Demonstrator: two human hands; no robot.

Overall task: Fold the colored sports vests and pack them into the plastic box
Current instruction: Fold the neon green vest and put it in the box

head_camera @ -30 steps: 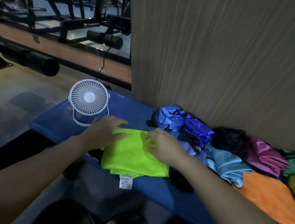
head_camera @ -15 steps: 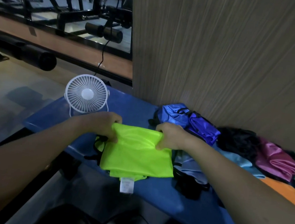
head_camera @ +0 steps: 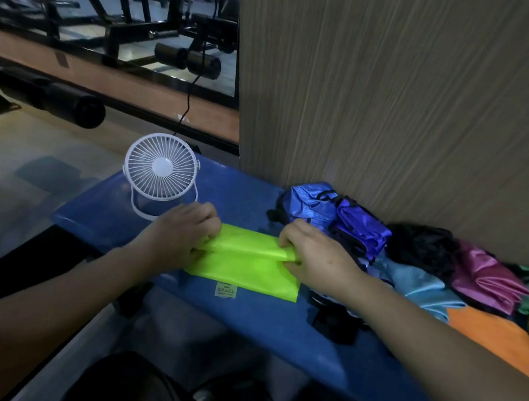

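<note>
Now folded over once more, the neon-yellow vest (head_camera: 248, 265) lies as a narrow band on the blue surface (head_camera: 229, 316), where half a second ago I held its far edge lifted. My 2 hands, left hand (head_camera: 182, 233) and right hand (head_camera: 313, 256), pinch its ends. Beside it wait unfolded vests (head_camera: 419, 282); no plastic box shows, so packing is probably next.

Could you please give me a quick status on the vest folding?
Both hands, left and right, pinch the lime vest, half folded on the blue bench. Plastic box not in view. Nothing obstructing.
</note>
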